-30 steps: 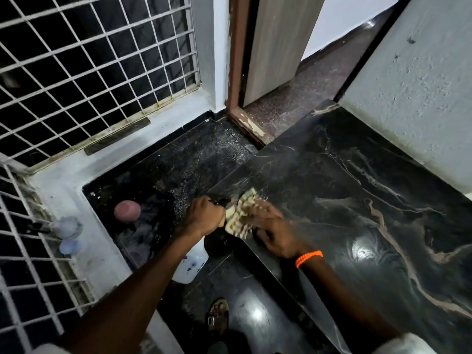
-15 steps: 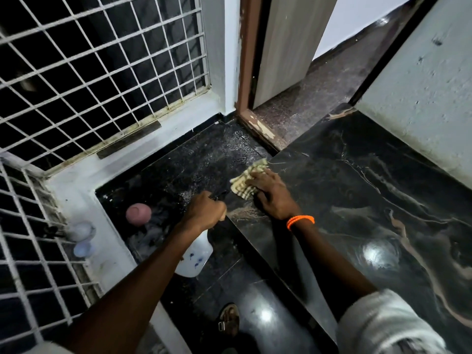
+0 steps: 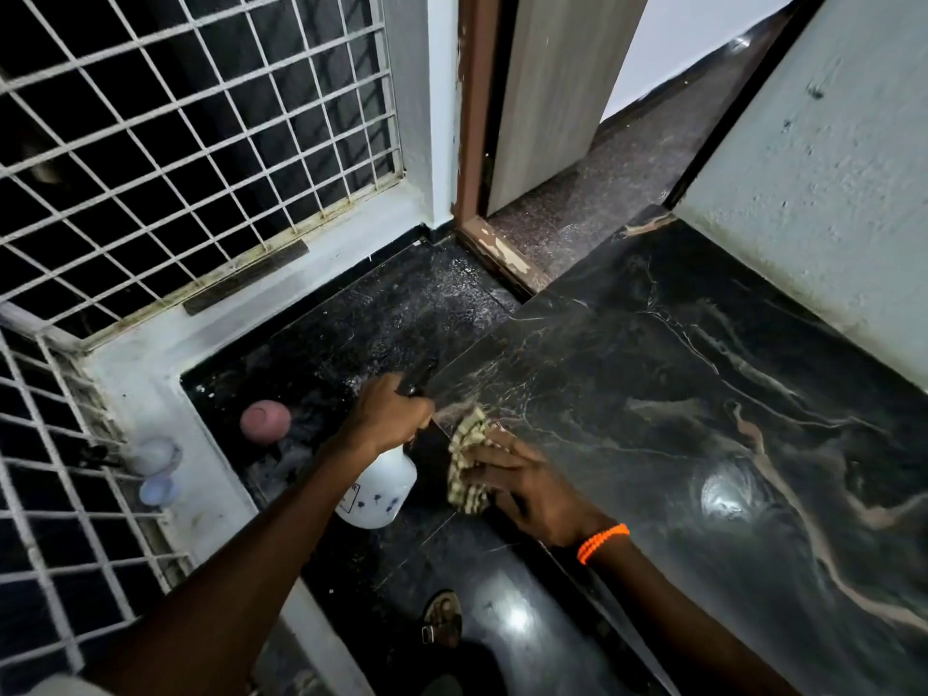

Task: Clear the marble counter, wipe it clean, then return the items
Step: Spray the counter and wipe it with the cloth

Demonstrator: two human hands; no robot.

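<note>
Cloth: a checked rag (image 3: 468, 462), bunched and soft, lying at the counter's front-left edge and draping a little over it. Judged light and limp; it takes the shape of whatever presses it.
Right hand: the right hand (image 3: 522, 487) lies flat on the cloth, fingers (image 3: 494, 477) spread narrow and pressing down, not pinching. An orange bead band (image 3: 602, 542) sits at the wrist.
Left hand: the left hand (image 3: 389, 419) is closed around the neck of a white spray bottle (image 3: 376, 489), held off the counter's left edge, above the floor (image 3: 351, 339).
Bottle handling: rigid plastic, probably part full, so of moderate weight; the neck under the trigger is the sound hold, as now.
Counter: dark veined marble counter (image 3: 703, 419), glossy, with a lamp glare near the front edge. Judged slick when wet; the cloth should slide easily under a flat palm.
Cloth hold: palm and fingers on top for wiping; to lift it, gather a fold at the bunched middle.
Counter load: no items stand on the visible part.
Floor items: a pink ball (image 3: 265, 420) lies near the left wall.
</note>
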